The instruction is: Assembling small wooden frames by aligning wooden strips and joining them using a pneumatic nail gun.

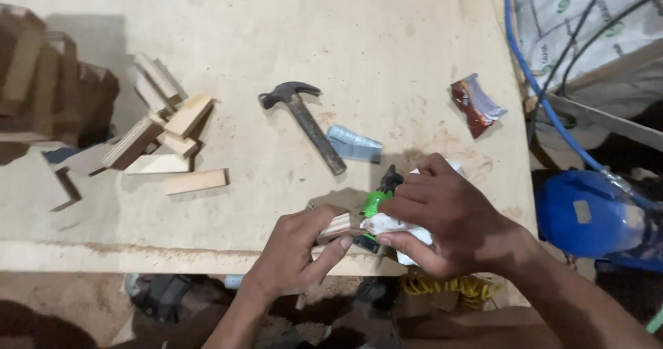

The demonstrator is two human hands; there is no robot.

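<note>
At the near edge of the surface (387, 38), the left hand (297, 249) pinches a wood strip (340, 226) lying left-right, its right end under the right hand (442, 214) gripping a white cloth (414, 235).

desk (387, 38): pale beige, faintly mottled, with a lighter front edge. wood blocks (169, 138), left of centre: light tan, some faces darker brown. stacked wood (48, 73), upper left: dark brown in shadow. hammer (304, 121), centre: dark grey head, rust-brown handle. small packet (354, 144) beside it: pale blue-grey. wrapper (475, 104), upper right: red-brown and silver. wood piece (340, 226) at the left hand (297, 256): light tan, striped edge. under the right hand (442, 218): white cloth (414, 238) and a bright green and black tool (378, 200). hose (539, 86), right: blue. rounded container (583, 214), lower right: deep blue.
</note>
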